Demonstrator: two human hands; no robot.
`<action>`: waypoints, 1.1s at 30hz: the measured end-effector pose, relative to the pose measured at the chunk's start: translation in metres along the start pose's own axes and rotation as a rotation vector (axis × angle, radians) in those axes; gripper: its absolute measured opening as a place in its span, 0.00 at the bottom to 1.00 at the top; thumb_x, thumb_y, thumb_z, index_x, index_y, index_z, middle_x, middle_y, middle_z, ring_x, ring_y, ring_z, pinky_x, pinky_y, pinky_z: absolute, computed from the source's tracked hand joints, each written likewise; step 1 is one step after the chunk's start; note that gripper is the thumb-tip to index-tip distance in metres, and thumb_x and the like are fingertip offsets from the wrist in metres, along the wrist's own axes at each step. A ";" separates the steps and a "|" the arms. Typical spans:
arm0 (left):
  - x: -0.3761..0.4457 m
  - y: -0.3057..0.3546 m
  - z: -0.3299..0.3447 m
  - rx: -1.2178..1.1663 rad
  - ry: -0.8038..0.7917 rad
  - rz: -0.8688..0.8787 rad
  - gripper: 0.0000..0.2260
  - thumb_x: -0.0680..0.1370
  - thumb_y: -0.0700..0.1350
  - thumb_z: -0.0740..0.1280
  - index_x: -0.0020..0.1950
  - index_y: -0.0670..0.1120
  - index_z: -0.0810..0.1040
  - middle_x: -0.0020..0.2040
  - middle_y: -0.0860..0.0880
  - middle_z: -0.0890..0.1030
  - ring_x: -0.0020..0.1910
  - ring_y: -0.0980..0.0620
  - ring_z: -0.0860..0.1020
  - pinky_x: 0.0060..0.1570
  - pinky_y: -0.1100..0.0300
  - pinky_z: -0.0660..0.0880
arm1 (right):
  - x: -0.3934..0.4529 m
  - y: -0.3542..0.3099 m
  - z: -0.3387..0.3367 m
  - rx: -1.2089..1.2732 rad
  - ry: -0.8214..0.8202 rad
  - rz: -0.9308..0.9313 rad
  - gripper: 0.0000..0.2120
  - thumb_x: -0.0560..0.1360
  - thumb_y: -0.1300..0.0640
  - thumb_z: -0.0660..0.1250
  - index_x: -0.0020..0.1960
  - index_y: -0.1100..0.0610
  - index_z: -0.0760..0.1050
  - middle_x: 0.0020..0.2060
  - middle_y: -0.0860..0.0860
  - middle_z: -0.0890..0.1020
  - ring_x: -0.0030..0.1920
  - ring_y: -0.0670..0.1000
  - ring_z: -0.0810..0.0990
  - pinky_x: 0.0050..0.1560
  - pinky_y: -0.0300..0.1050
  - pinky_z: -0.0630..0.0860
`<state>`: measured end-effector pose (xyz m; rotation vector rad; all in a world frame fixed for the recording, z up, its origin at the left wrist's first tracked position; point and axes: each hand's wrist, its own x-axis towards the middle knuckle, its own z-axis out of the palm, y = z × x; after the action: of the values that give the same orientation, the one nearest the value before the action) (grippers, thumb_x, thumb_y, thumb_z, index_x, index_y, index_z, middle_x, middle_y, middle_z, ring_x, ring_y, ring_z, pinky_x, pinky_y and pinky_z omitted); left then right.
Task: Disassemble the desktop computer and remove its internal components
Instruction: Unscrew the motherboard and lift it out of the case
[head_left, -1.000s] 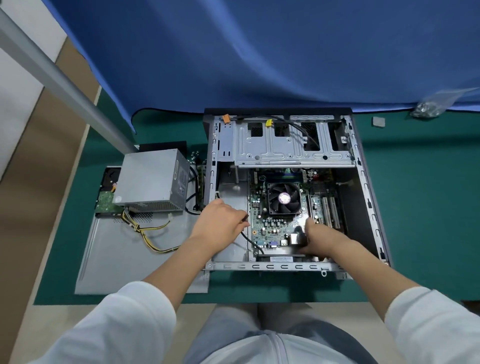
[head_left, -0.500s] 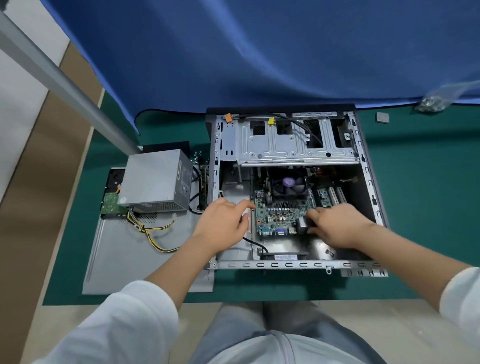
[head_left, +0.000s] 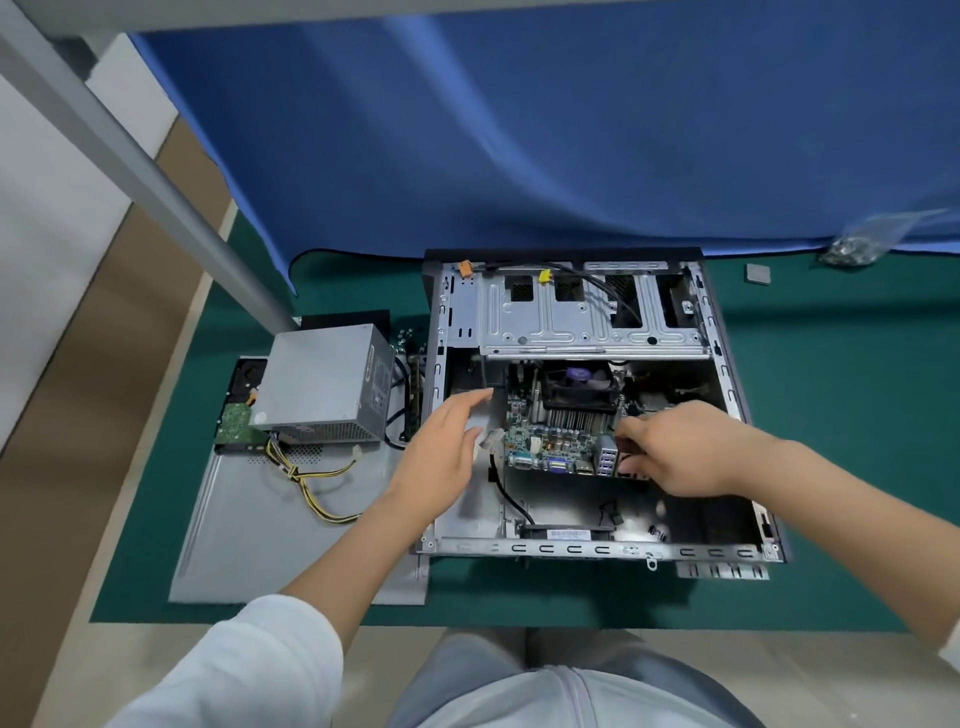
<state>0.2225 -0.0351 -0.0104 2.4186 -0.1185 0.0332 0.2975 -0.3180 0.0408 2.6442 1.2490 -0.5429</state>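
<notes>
The open grey computer case (head_left: 587, 550) lies on its side on the green mat. Inside it the green motherboard (head_left: 553, 449) with its black fan and heatsink (head_left: 577, 389) is tilted, its near edge with the ports raised off the case floor. My right hand (head_left: 685, 449) grips the motherboard's right near edge by the port block. My left hand (head_left: 447, 447) hovers at the board's left edge with fingers straight, holding nothing. A black cable (head_left: 506, 493) runs from the board's left side down to the case front.
A grey power supply (head_left: 324, 384) with yellow-black wires sits left of the case on the removed side panel (head_left: 291, 525), over a hard drive (head_left: 241, 415). A bag of screws (head_left: 857, 247) and a small grey square part (head_left: 757, 274) lie at the far right.
The motherboard has risen and tilted up off the case floor, drawn back from the rear panel. My right hand lifted with it; my left hand opened and moved off the board's left edge.
</notes>
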 end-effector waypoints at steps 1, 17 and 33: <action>0.002 0.003 -0.003 -0.046 0.022 -0.016 0.16 0.81 0.40 0.59 0.69 0.47 0.68 0.63 0.53 0.73 0.59 0.63 0.70 0.62 0.66 0.66 | -0.002 0.000 -0.005 0.006 0.001 -0.007 0.17 0.78 0.41 0.54 0.58 0.52 0.67 0.46 0.50 0.81 0.47 0.56 0.79 0.40 0.46 0.68; 0.056 0.062 -0.002 0.145 -0.688 -0.082 0.36 0.70 0.58 0.72 0.74 0.49 0.64 0.75 0.49 0.62 0.73 0.50 0.60 0.70 0.55 0.58 | -0.025 -0.014 -0.035 0.331 -0.311 -0.064 0.15 0.73 0.34 0.61 0.49 0.44 0.70 0.35 0.41 0.75 0.37 0.46 0.73 0.39 0.43 0.68; 0.062 0.056 0.015 0.142 -0.736 -0.122 0.53 0.64 0.54 0.79 0.78 0.44 0.49 0.74 0.46 0.63 0.71 0.48 0.64 0.70 0.58 0.62 | 0.074 0.008 0.009 1.029 -0.434 0.097 0.54 0.57 0.49 0.82 0.72 0.48 0.52 0.63 0.47 0.71 0.63 0.49 0.72 0.65 0.44 0.70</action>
<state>0.2785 -0.0918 0.0183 2.4541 -0.3067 -0.9321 0.3442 -0.2729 0.0036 2.9533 0.7931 -2.0511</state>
